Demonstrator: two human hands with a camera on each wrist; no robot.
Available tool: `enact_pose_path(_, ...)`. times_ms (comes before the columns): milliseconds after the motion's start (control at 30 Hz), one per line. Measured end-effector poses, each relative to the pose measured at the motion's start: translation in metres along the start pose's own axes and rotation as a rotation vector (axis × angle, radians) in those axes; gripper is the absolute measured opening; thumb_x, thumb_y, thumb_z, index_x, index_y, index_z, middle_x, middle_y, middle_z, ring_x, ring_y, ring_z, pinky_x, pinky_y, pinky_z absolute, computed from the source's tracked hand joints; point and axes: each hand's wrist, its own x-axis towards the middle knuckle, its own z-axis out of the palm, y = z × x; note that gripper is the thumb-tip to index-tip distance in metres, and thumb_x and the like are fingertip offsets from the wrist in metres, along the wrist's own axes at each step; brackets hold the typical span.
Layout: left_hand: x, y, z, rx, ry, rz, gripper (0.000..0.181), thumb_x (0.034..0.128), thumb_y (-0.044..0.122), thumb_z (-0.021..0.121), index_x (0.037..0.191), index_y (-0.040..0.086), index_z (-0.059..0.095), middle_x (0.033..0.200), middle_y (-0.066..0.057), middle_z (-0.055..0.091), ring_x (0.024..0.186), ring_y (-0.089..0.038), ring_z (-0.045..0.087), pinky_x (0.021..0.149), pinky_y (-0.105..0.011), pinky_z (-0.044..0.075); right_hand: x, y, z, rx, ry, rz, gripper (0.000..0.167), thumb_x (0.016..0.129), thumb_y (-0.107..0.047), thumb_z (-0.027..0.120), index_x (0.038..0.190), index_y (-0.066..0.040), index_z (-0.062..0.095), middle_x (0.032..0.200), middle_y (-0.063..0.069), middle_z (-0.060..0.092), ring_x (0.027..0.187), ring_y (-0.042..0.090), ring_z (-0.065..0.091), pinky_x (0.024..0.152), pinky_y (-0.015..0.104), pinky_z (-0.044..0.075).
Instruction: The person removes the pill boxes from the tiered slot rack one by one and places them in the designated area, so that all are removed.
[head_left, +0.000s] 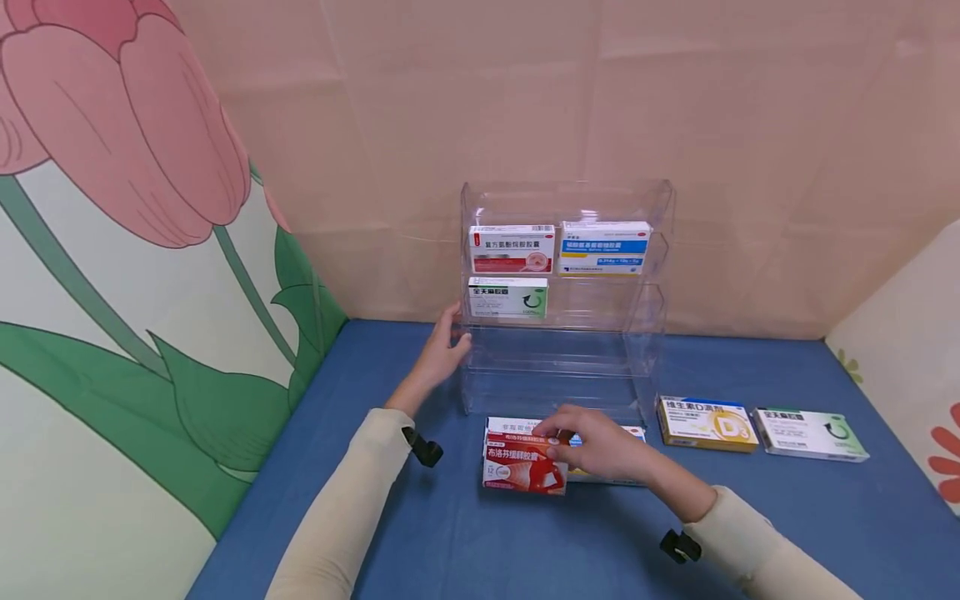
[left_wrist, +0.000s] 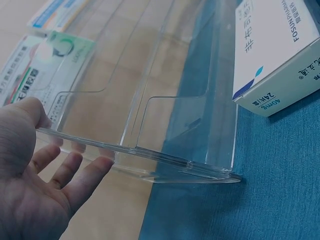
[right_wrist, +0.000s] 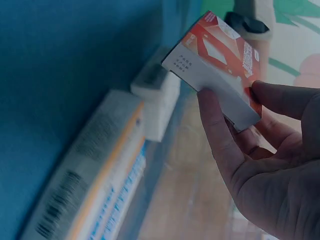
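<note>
A clear tiered rack [head_left: 555, 360] stands on the blue cloth, with a red-and-white box [head_left: 512, 249] and a blue-and-white box [head_left: 604, 247] on an upper tier and a green-and-white box [head_left: 507, 298] one tier lower. My left hand [head_left: 441, 354] holds the rack's left side wall, thumb on one face and fingers on the other in the left wrist view [left_wrist: 45, 165]. My right hand [head_left: 603, 446] pinches a red box [head_left: 525, 465] between thumb and fingers, in front of the rack; the right wrist view shows this red box [right_wrist: 220, 52] raised off the cloth.
Behind the red box, a white box [head_left: 512, 424] and a blue-and-yellow box [head_left: 609, 478] lie at the rack's front. To the right lie a yellow-and-white box [head_left: 707, 424] and another green-and-white box [head_left: 811, 434]. A patterned panel [head_left: 112, 375] stands at the left.
</note>
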Motion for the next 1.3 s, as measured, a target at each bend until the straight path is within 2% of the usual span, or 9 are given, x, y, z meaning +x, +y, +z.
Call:
enact_pose_path(233,0.000,0.000,0.000,-0.010,0.003,0.012,0.065,0.1014,0.009,0.053,0.159,0.018,0.023,0.150,-0.019,0.040,0.130,-0.039,0.051,0.085,-0.049,0.057,0.001,0.004,0.018,0.094,-0.063,0.032,0.029,0.091,-0.020,0.074,0.120,-0.016,0.072,0.110,0.001,0.064,0.097,0.020,0.060,0.071,0.028,0.057)
enact_pose_path(433,0.001,0.001,0.000,-0.009,0.003,0.016,0.065,0.1015,0.009,0.053,0.159,0.017,0.023,0.150,-0.018,0.041,0.130,-0.039,0.051,0.088,-0.051,0.056,-0.001,0.008,0.033,0.150,-0.109,0.063,0.026,0.092,-0.020,0.073,0.118,-0.018,0.073,0.115,0.001,0.063,0.104,0.022,0.057,0.073,0.029,0.057)
enact_pose_path(633,0.000,0.002,-0.001,0.002,0.007,0.024,0.065,0.1011,0.008,0.053,0.158,0.015,0.024,0.150,-0.019,0.040,0.130,-0.040,0.051,0.089,-0.052,0.056,-0.001,0.013,0.044,0.193,-0.163,0.056,0.023,0.095,-0.017,0.069,0.118,-0.017,0.073,0.111,0.000,0.062,0.098,0.020,0.058,0.068,0.027,0.057)
enact_pose_path(733,0.000,0.001,-0.001,0.004,0.010,0.026,0.064,0.1012,0.009,0.053,0.158,0.015,0.024,0.150,-0.019,0.041,0.130,-0.040,0.051,0.089,-0.052,0.056,0.000,0.014,0.045,0.146,-0.155,0.038,0.023,0.095,-0.020,0.070,0.118,-0.018,0.073,0.111,-0.002,0.064,0.096,0.017,0.059,0.070,0.026,0.056)
enact_pose_path(867,0.000,0.000,-0.001,0.004,0.011,0.026,0.064,0.1012,0.009,0.052,0.158,0.016,0.024,0.150,-0.019,0.041,0.130,-0.039,0.051,0.090,-0.052,0.055,0.002,0.014,0.042,0.025,-0.136,0.007,0.024,0.094,-0.025,0.071,0.117,-0.019,0.074,0.111,-0.004,0.066,0.097,0.014,0.059,0.077,0.027,0.054)
enact_pose_path(1033,0.000,0.001,-0.001,0.001,0.016,0.034,0.064,0.1008,0.009,0.053,0.158,0.014,0.024,0.150,-0.020,0.041,0.130,-0.040,0.051,0.090,-0.051,0.055,0.002,0.012,0.034,-0.107,-0.091,0.000,0.027,0.092,-0.020,0.073,0.118,-0.010,0.074,0.111,0.002,0.070,0.094,0.015,0.062,0.079,0.032,0.054)
enact_pose_path(1300,0.001,0.000,-0.001,-0.001,0.002,0.022,0.065,0.1013,0.012,0.053,0.159,0.016,0.023,0.151,-0.018,0.040,0.131,-0.040,0.051,0.092,-0.052,0.055,0.002,0.005,0.015,-0.156,-0.053,0.023,0.032,0.091,-0.017,0.074,0.121,-0.007,0.072,0.109,0.006,0.071,0.091,0.016,0.063,0.076,0.031,0.055)
